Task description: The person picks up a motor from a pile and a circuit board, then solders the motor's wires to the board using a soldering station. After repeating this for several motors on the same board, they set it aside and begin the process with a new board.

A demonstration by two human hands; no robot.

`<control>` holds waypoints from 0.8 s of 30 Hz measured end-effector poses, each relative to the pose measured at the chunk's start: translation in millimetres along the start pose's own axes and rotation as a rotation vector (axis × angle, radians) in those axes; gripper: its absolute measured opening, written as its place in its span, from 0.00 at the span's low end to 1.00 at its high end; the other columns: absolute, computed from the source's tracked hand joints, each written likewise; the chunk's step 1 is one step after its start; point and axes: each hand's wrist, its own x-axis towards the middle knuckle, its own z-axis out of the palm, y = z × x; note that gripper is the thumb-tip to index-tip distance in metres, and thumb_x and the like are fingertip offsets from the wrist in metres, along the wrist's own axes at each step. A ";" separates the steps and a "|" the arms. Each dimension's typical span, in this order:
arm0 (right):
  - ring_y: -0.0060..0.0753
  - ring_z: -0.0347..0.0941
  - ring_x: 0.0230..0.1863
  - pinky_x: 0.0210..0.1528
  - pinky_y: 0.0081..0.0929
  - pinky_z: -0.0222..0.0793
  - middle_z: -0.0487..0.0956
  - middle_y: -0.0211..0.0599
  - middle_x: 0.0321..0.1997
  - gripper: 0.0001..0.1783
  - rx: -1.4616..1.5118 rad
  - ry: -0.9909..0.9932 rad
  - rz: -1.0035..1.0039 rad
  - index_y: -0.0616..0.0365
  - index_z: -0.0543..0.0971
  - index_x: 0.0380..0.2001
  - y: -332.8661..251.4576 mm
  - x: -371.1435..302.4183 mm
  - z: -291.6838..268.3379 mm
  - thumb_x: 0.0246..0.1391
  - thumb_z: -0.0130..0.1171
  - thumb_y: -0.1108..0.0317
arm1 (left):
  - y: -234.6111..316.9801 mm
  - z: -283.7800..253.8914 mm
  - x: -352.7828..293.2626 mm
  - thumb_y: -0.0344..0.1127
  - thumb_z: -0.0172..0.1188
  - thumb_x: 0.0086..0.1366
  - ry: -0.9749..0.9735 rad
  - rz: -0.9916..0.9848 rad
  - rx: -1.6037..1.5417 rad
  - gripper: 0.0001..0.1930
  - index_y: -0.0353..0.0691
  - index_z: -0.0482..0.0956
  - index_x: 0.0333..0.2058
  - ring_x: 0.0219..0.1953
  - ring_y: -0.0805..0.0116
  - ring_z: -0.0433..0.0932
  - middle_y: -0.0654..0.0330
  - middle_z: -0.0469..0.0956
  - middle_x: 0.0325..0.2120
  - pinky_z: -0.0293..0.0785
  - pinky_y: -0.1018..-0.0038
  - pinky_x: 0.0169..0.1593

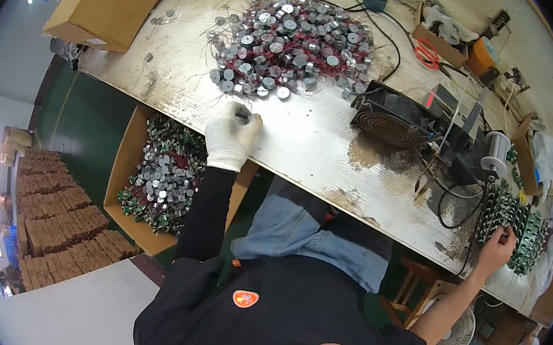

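My left hand [231, 137], in a white glove, rests at the table's front edge with its fingers curled. A dark grey spot shows between the fingers, too small to name. Beyond it lies a large pile of small silver round parts with red wires [298, 45]. My bare right hand [498, 249] reaches to the far right, thumb and fingers pinched together at the near side of rows of small green circuit boards [525, 248]. Whatever the fingertips hold is hidden.
A black fan [392, 117] stands right of the pile, beside a wire spool [495, 153] and red-handled scissors [428, 53]. A cardboard box [115, 1] stands back left. Below the table, an open carton [130, 156] holds more silver parts and green boards. Cables [390, 39] cross the back.
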 end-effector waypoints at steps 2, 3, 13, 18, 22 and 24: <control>0.26 0.72 0.31 0.37 0.26 0.68 0.77 0.36 0.40 0.20 0.131 0.137 0.061 0.65 0.76 0.47 4.4 -6.3 0.1 0.58 0.58 0.61 | 1.8 1.1 -12.7 0.34 0.64 0.50 -0.038 -0.044 -0.066 0.08 0.38 0.79 0.29 0.28 0.58 0.81 0.52 0.80 0.23 0.75 0.69 0.34; 0.26 0.72 0.33 0.38 0.24 0.68 0.78 0.37 0.39 0.20 0.215 0.157 0.146 0.68 0.75 0.47 -0.5 -12.0 -3.5 0.60 0.56 0.61 | -4.2 5.6 -19.3 0.33 0.64 0.52 -0.063 -0.041 -0.125 0.09 0.36 0.79 0.30 0.28 0.61 0.81 0.51 0.80 0.24 0.75 0.71 0.34; 0.28 0.69 0.35 0.40 0.23 0.64 0.76 0.38 0.34 0.03 0.693 -0.177 0.003 0.70 0.76 0.28 -86.3 -125.3 -24.2 0.53 0.57 0.79 | 49.7 6.3 -32.8 0.28 0.61 0.63 -0.209 -0.179 -0.881 0.14 0.26 0.73 0.44 0.24 0.78 0.74 0.54 0.81 0.32 0.68 0.84 0.26; 0.35 0.68 0.28 0.29 0.26 0.62 0.74 0.38 0.27 0.05 0.510 -0.395 -0.184 0.66 0.77 0.26 -120.7 -125.4 -26.4 0.44 0.64 0.79 | 65.5 23.0 -35.9 0.29 0.56 0.66 -0.315 -0.052 -0.828 0.13 0.26 0.75 0.47 0.28 0.74 0.77 0.55 0.80 0.32 0.74 0.81 0.33; 0.34 0.69 0.28 0.30 0.26 0.63 0.74 0.37 0.27 0.14 0.404 -0.419 -0.059 0.63 0.77 0.31 -124.2 -119.5 -34.0 0.40 0.70 0.72 | 77.9 31.6 -42.8 0.29 0.53 0.68 -0.410 0.005 -0.764 0.12 0.26 0.75 0.45 0.30 0.72 0.79 0.55 0.79 0.31 0.76 0.78 0.36; 0.33 0.69 0.29 0.31 0.27 0.64 0.74 0.37 0.28 0.18 0.417 -0.404 -0.113 0.62 0.77 0.34 -129.2 -108.9 -32.6 0.38 0.71 0.70 | 87.5 28.3 -50.5 0.30 0.52 0.68 -0.437 -0.014 -0.759 0.11 0.27 0.75 0.43 0.31 0.73 0.79 0.55 0.79 0.31 0.75 0.79 0.36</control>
